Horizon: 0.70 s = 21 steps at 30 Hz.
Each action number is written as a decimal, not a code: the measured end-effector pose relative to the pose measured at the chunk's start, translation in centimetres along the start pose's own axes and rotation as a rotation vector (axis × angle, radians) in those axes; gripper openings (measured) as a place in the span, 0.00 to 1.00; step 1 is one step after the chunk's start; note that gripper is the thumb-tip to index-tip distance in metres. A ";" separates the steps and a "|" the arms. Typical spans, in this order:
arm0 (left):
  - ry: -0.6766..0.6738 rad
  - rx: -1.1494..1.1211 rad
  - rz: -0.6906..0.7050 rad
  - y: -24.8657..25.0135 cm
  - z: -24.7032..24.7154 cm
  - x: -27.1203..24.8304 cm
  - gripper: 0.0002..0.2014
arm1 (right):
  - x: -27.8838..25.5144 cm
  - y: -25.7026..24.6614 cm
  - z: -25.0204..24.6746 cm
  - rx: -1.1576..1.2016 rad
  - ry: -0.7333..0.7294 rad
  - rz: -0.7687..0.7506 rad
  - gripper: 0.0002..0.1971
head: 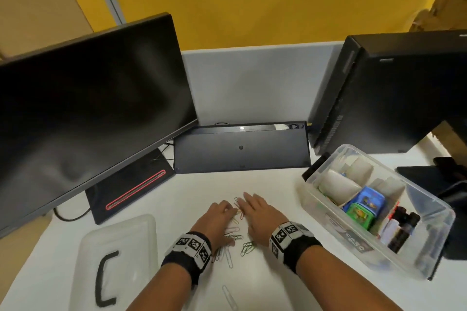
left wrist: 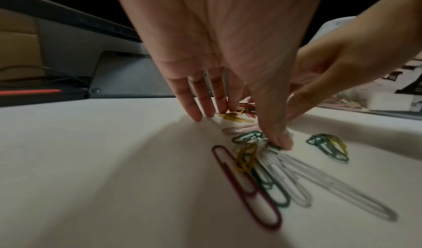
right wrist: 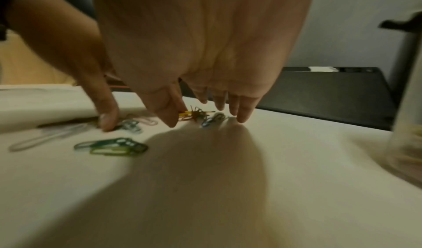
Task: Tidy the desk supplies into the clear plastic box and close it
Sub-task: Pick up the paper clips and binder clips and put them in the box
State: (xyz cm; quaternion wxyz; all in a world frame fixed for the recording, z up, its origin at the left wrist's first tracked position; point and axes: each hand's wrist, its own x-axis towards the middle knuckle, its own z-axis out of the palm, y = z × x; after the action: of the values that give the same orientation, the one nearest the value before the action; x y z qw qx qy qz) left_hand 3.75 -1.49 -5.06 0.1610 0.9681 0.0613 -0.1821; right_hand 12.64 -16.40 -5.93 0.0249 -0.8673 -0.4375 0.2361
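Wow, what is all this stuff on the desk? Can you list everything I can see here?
paper clips: many, mixed colours, scattered on the desk between and near the hands
clear plastic box: one, open, right, already holding supplies
lid: one, clear with black handle, left front
monitor: one, black, left
keyboard: one, dark, upside down at the back
computer tower: one, black, right back
desk: one, white
left hand: fingers down on the clips
right hand: fingers straight, tips at the clips
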 end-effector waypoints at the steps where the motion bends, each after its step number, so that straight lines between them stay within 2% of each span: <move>1: 0.011 -0.002 -0.001 -0.2 0.3 0.0 0.37 | 0.0 -0.3 0.4 -0.035 -0.015 -0.024 0.38; 5: 0.094 -0.021 0.039 -0.5 1.3 -1.0 0.21 | -1.9 -0.6 1.5 0.058 0.067 -0.065 0.29; 7: 0.142 -0.052 0.048 -0.3 1.9 -1.8 0.15 | -3.4 -0.6 2.1 0.099 0.081 -0.078 0.27; 10: 0.181 -0.094 0.019 0.1 2.7 -2.9 0.13 | -5.0 -0.9 3.3 0.115 0.095 -0.084 0.26; 14: 0.199 -0.096 -0.035 0.7 2.8 -3.8 0.11 | -5.5 -1.6 5.0 0.085 0.225 -0.082 0.08; 17: 0.175 -0.170 -0.116 1.2 2.4 -4.2 0.06 | -5.1 -1.6 5.8 0.059 0.306 -0.040 0.14; 19: 0.157 -0.269 -0.188 1.1 2.1 -4.4 0.01 | -4.9 -1.7 5.4 0.090 0.272 -0.031 0.08; 21: 0.134 -0.348 -0.234 1.0 1.9 -4.4 0.05 | -5.0 -1.4 5.2 0.125 0.285 -0.038 0.08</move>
State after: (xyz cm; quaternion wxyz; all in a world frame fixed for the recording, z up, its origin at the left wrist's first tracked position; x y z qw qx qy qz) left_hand -0.76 -3.31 -4.85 0.2988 0.9220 0.2143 -0.1214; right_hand 6.82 -20.23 -8.23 0.1452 -0.8804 -0.4303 0.1368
